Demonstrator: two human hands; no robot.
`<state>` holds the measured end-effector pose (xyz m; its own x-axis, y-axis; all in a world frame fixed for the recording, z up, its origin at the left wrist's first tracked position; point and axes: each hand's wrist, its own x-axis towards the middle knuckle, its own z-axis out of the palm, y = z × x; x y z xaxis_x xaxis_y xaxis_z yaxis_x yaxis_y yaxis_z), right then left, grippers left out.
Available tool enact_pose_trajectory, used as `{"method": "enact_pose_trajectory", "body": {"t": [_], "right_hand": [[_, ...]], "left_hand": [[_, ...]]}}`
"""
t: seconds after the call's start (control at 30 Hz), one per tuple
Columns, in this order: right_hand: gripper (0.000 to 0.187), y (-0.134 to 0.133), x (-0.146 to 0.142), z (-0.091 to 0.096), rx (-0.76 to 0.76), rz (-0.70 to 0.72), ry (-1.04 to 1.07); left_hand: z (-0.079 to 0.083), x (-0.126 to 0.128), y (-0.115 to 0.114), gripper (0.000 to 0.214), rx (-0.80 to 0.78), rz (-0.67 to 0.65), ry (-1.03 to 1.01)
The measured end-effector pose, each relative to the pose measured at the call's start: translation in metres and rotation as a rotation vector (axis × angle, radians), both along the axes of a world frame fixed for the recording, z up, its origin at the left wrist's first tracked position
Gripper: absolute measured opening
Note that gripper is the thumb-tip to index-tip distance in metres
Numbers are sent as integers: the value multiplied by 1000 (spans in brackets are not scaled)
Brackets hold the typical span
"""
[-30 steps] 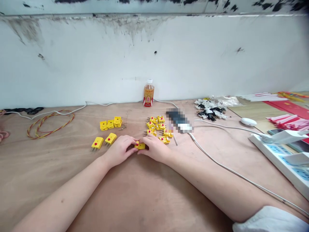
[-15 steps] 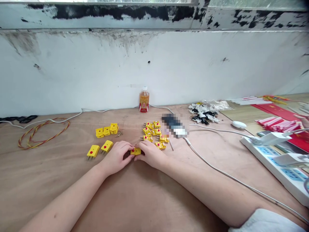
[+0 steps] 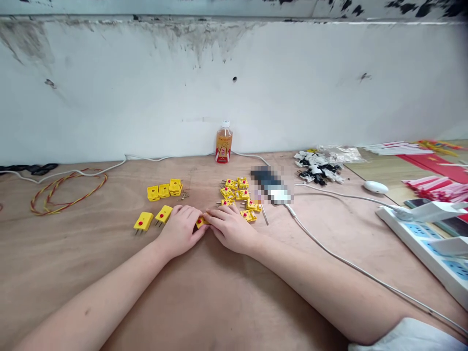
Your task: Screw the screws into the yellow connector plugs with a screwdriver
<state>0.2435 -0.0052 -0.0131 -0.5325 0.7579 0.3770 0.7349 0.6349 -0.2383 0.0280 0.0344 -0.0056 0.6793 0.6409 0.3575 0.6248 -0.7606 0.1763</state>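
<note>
Plug: the small yellow plug lay between the two hands, just above or on the plywood table. Fingertips hid most of it, leaving only a sliver of its yellow body in view.

Grip: narrow. The left hand and right hand closed in from either side, their fingers meeting at the plug's ends (whether it had left the table, I could not tell).

Handling: it looked light and stiff, a moulded plastic block whose smooth faces might slip. Its flat sides seemed the best hold, away from the thin pins, which looked easy to bend.

Near the left hand: two loose plugs lay with their pins toward the person, just beside it. Behind them stood a row of plugs, with brass bits at its end.

Near the right hand: a heap of plugs lay just ahead of the fingers, and a metal rod lay to its right.

Further out: a drink bottle stood against the wall, and a red-and-yellow twisted wire lay far left. To the right were a blurred object, black-and-white parts, a white cable and a power strip.
</note>
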Motion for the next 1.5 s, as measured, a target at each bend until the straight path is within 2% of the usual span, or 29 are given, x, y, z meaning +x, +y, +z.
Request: {"method": "enact_pose_trajectory", "body": {"t": [0.1,0.27,0.4,0.6,0.73,0.83,0.97,1.13,1.33,1.5], "right_hand": [[30,-3,0,4,50,-96,-49],[27,-2,2,11,90,-398,-127],[23,2,4,12,-2,-486,-220],[22,0,1,9,23,-261,-165],[24,-2,0,10,21,-42,-110],[28,-2,0,10,5,63,-69],[28,-2,-1,9,-4,76,-55],[27,-1,-1,10,-5,81,-64],[26,-1,-1,10,-17,87,-75],[26,0,0,10,-19,91,-82]], "left_hand": [[4,2,-2,17,38,74,69],[10,4,-10,35,182,247,203],[13,4,-16,22,238,425,293],[14,4,-10,30,167,551,278],[14,3,-4,54,140,558,274],[18,1,7,52,125,559,217],[24,-7,34,58,64,610,213],[25,-13,54,71,-169,625,258],[24,-12,53,68,-173,603,251],[26,-10,51,64,-110,609,276]]}}
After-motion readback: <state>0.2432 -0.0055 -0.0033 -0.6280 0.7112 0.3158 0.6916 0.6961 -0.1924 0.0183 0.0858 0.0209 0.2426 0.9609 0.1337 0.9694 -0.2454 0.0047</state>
